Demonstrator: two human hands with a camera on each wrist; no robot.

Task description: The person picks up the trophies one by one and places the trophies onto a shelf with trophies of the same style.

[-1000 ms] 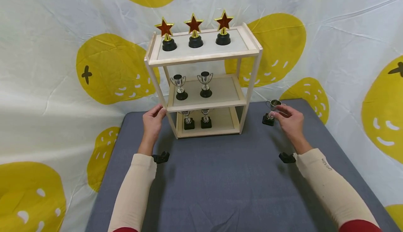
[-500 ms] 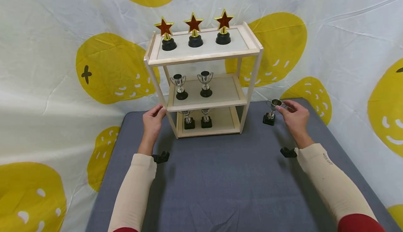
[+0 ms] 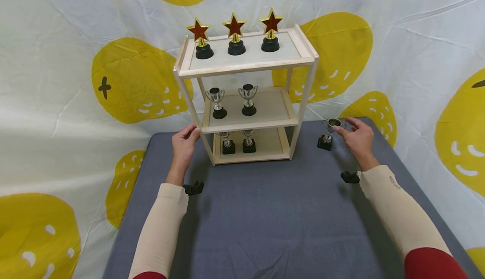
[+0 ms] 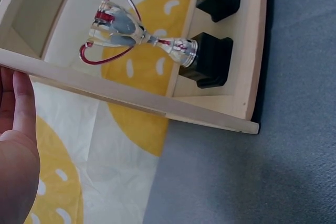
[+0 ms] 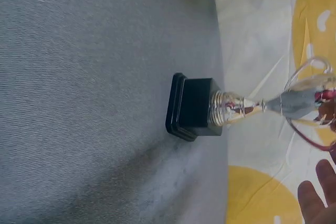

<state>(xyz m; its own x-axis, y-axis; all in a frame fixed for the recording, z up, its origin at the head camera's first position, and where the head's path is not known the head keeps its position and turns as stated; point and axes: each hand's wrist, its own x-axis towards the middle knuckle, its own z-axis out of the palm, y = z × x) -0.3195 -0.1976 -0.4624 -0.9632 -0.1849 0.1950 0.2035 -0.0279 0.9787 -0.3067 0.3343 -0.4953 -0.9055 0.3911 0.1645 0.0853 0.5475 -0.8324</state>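
My left hand [image 3: 184,146] grips the left front post of the wooden three-tier shelf [image 3: 248,124], thumb and fingers meeting around middle-tier height. To the right of the shelf, a silver trophy cup [image 3: 328,137] with a black square base [image 5: 195,107] stands upright on the table. My right hand [image 3: 358,139] is at the cup's right side, its fingers spread and the thumb close to the bowl. In the right wrist view some fingertips [image 5: 315,195] show apart from the cup; whether the thumb touches it is unclear.
Several star trophies [image 3: 235,35] line the top tier. Two silver cups [image 3: 248,100] with round bases stand on the middle tier, and two with square bases [image 4: 207,61] on the bottom one. A grey cloth [image 3: 265,211] covers the table, and a patterned curtain [image 3: 409,60] hangs behind.
My right hand's fingers have spread away from the trophy cup, and the hand has shifted slightly right. The cup stays in place. My left hand keeps its hold on the shelf post.
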